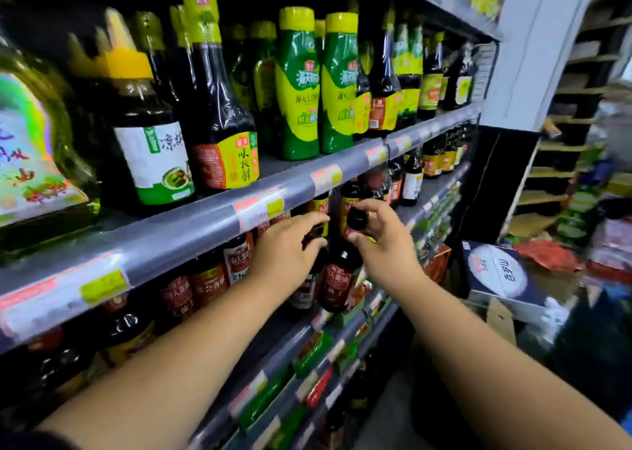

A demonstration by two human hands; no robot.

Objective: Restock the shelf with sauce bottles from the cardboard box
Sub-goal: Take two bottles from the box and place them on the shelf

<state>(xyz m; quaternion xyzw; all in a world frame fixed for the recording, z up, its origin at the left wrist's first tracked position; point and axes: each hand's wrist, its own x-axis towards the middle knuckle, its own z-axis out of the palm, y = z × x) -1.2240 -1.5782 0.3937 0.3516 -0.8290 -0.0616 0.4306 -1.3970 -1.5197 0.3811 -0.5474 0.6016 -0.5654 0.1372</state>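
My right hand (383, 244) grips the black cap and neck of a dark sauce bottle with a red label (340, 275), held upright at the front edge of the middle shelf (307, 316). Just left of it, my left hand (285, 247) curls its fingers round the neck of a neighbouring dark bottle (307, 289) standing on the same shelf; my hand hides most of that bottle. More red-labelled bottles (208, 278) stand in a row to the left. No cardboard box of bottles is plainly in view.
The shelf above (205, 210) holds tall dark and green bottles with yellow caps (297, 83). Lower shelves carry small packets (311, 350). On the right are a dark blue carton (496, 271), cluttered goods on the floor, and another rack (574, 90) behind a white pillar.
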